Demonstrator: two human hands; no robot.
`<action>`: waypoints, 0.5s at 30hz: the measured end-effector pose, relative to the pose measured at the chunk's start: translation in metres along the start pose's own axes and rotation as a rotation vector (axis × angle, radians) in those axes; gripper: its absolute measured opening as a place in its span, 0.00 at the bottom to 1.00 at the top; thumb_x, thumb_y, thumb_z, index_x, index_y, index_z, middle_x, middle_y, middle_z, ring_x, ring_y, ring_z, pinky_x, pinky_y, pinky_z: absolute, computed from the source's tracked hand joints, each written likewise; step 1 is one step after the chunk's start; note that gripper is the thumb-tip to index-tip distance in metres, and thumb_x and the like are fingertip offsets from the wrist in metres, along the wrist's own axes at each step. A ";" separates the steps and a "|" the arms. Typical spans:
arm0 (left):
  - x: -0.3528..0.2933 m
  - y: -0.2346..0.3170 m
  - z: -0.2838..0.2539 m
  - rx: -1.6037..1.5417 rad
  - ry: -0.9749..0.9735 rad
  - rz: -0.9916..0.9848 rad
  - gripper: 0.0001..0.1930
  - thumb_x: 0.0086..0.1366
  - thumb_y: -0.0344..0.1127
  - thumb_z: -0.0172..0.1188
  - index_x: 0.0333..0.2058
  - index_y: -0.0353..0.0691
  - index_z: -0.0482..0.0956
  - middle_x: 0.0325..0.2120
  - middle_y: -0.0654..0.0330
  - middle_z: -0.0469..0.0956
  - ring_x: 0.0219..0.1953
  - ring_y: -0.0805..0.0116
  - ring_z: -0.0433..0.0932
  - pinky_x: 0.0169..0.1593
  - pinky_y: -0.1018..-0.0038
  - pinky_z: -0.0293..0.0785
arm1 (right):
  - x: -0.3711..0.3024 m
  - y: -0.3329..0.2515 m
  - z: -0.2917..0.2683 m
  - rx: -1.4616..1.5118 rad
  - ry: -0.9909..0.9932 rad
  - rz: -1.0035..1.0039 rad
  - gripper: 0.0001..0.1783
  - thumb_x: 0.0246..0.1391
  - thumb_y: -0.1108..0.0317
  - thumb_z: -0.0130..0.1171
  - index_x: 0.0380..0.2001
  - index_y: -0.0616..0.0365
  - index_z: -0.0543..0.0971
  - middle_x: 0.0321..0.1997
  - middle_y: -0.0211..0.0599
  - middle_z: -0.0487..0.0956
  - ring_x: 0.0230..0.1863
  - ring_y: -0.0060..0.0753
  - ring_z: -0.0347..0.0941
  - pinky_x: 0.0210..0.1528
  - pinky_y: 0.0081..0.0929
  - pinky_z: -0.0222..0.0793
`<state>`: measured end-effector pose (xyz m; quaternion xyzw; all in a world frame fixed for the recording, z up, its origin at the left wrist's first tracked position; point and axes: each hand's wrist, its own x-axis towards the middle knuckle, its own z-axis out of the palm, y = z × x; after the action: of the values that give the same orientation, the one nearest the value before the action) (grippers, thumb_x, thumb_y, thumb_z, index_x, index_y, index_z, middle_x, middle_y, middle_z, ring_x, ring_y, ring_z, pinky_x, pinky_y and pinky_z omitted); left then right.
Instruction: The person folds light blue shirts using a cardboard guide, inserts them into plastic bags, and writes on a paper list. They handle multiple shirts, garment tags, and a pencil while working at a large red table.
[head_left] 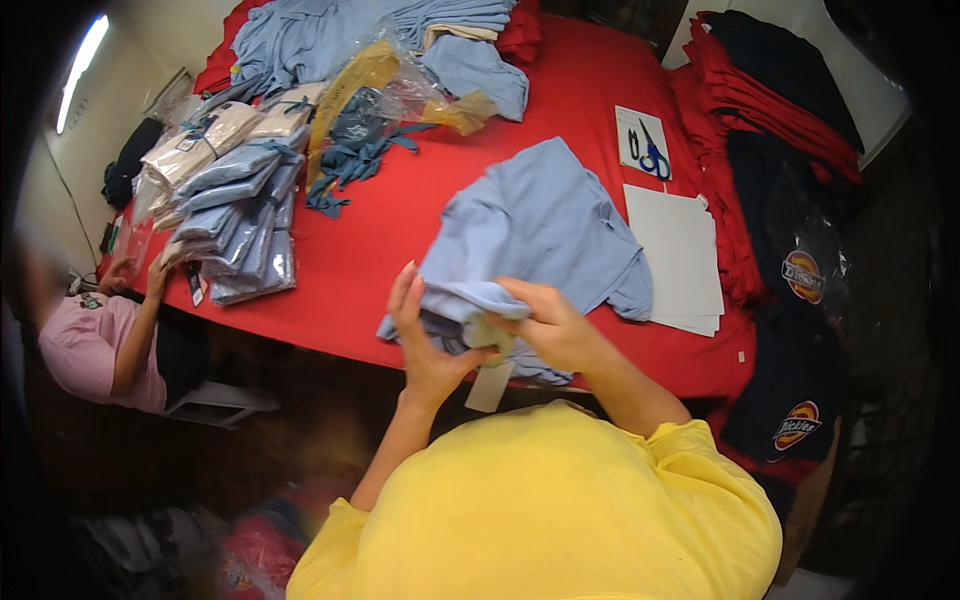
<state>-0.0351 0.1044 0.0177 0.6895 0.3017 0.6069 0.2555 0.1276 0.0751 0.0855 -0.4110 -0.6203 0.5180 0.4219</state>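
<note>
A light blue shirt (535, 215) lies spread on the red-covered table, its near part lifted and bunched at the table's front edge. My right hand (555, 325) is closed on this bunched fold. From the other side, my left hand (425, 350) has its thumb pressed against the cloth, with the fingers pointing up along it. A paler, yellowish patch shows inside the fold between my hands. Below it hangs a pale tag (489, 388). Part of my right fingers is hidden by cloth.
Bagged folded shirts (235, 235) are stacked at left, near a person in pink (105, 345). Blue-handled scissors (654, 160) and white sheets (675, 255) lie right of the shirt. Dark and red garments (770, 180) pile along the right edge. More blue garments (300, 45) sit at the back.
</note>
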 end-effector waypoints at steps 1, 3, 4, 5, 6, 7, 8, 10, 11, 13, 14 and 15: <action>-0.009 -0.013 -0.002 0.055 -0.020 -0.029 0.30 0.48 0.37 0.71 0.51 0.38 0.71 0.58 0.51 0.62 0.58 0.57 0.66 0.60 0.57 0.60 | -0.008 -0.019 0.000 0.012 -0.048 -0.057 0.20 0.54 0.64 0.58 0.47 0.66 0.73 0.38 0.45 0.78 0.41 0.47 0.75 0.45 0.29 0.67; -0.029 -0.044 -0.003 0.203 -0.114 -0.080 0.31 0.48 0.37 0.71 0.51 0.38 0.71 0.59 0.51 0.63 0.60 0.54 0.64 0.62 0.54 0.56 | -0.025 -0.052 0.008 -0.020 -0.052 -0.294 0.17 0.53 0.67 0.58 0.42 0.70 0.75 0.34 0.43 0.78 0.35 0.44 0.75 0.41 0.28 0.69; -0.040 -0.058 -0.002 0.294 -0.189 -0.104 0.31 0.48 0.36 0.70 0.51 0.37 0.71 0.59 0.52 0.64 0.61 0.53 0.63 0.63 0.54 0.53 | -0.035 -0.066 0.014 -0.059 -0.006 -0.478 0.15 0.52 0.70 0.59 0.39 0.73 0.76 0.31 0.42 0.78 0.30 0.41 0.75 0.39 0.28 0.71; -0.050 -0.069 -0.004 0.338 -0.224 -0.118 0.28 0.49 0.35 0.69 0.50 0.37 0.72 0.56 0.52 0.67 0.60 0.52 0.65 0.63 0.55 0.55 | -0.056 -0.083 0.009 -0.199 -0.035 -0.470 0.12 0.52 0.71 0.58 0.36 0.71 0.77 0.29 0.42 0.77 0.27 0.40 0.74 0.35 0.29 0.71; -0.056 -0.079 -0.004 0.373 -0.272 -0.121 0.25 0.51 0.33 0.67 0.49 0.36 0.73 0.54 0.51 0.70 0.58 0.52 0.66 0.62 0.56 0.58 | -0.072 -0.098 0.006 -0.153 -0.035 -0.580 0.09 0.53 0.72 0.58 0.34 0.68 0.77 0.28 0.39 0.76 0.26 0.37 0.73 0.32 0.28 0.70; -0.060 -0.085 -0.012 0.433 -0.298 -0.130 0.23 0.52 0.31 0.65 0.48 0.36 0.73 0.51 0.51 0.72 0.57 0.51 0.68 0.62 0.57 0.60 | -0.080 -0.107 0.004 0.020 -0.100 -0.734 0.06 0.54 0.72 0.57 0.32 0.65 0.76 0.26 0.37 0.75 0.24 0.34 0.71 0.29 0.28 0.68; -0.057 -0.078 -0.014 0.250 -0.370 -0.225 0.20 0.53 0.29 0.64 0.47 0.35 0.74 0.48 0.52 0.74 0.54 0.53 0.70 0.60 0.60 0.62 | -0.096 -0.123 0.000 0.211 -0.141 -0.847 0.04 0.54 0.72 0.57 0.30 0.61 0.76 0.25 0.35 0.74 0.22 0.31 0.69 0.25 0.27 0.66; -0.052 -0.062 -0.036 -0.067 -0.497 -0.418 0.16 0.54 0.26 0.60 0.43 0.35 0.76 0.42 0.53 0.78 0.49 0.56 0.75 0.56 0.64 0.68 | -0.139 -0.152 -0.011 0.563 -0.159 -1.067 0.05 0.56 0.72 0.57 0.26 0.54 0.75 0.23 0.30 0.72 0.19 0.24 0.66 0.18 0.26 0.63; -0.058 -0.065 -0.055 -0.348 -0.374 -0.623 0.12 0.53 0.23 0.59 0.39 0.35 0.78 0.38 0.55 0.80 0.42 0.64 0.78 0.50 0.69 0.73 | -0.158 -0.162 -0.023 0.583 -0.114 -1.156 0.08 0.56 0.72 0.56 0.24 0.51 0.74 0.22 0.28 0.71 0.17 0.21 0.64 0.15 0.26 0.62; -0.020 -0.036 -0.103 -0.195 -0.271 -0.376 0.11 0.55 0.24 0.58 0.39 0.35 0.76 0.39 0.55 0.79 0.42 0.66 0.77 0.50 0.68 0.72 | -0.225 -0.166 -0.031 0.157 0.274 -1.252 0.06 0.57 0.73 0.57 0.27 0.51 0.74 0.25 0.27 0.70 0.19 0.21 0.64 0.17 0.25 0.64; 0.001 -0.031 -0.126 -0.185 -0.231 -0.323 0.11 0.55 0.24 0.57 0.39 0.34 0.76 0.39 0.55 0.79 0.42 0.65 0.77 0.50 0.68 0.72 | -0.239 -0.171 -0.021 -0.104 0.328 -1.129 0.04 0.57 0.71 0.58 0.28 0.53 0.74 0.26 0.28 0.70 0.19 0.21 0.64 0.18 0.25 0.64; 0.018 -0.015 -0.159 -0.105 -0.151 -0.276 0.12 0.55 0.24 0.57 0.40 0.34 0.76 0.39 0.54 0.79 0.43 0.64 0.77 0.50 0.68 0.72 | -0.249 -0.161 -0.034 -0.301 0.332 -1.033 0.05 0.57 0.70 0.59 0.30 0.55 0.73 0.28 0.29 0.69 0.20 0.21 0.63 0.20 0.24 0.65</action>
<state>-0.1931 0.1259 0.0401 0.6709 0.3414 0.5273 0.3940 0.2248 -0.1709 0.2245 -0.1858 -0.7332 0.0782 0.6494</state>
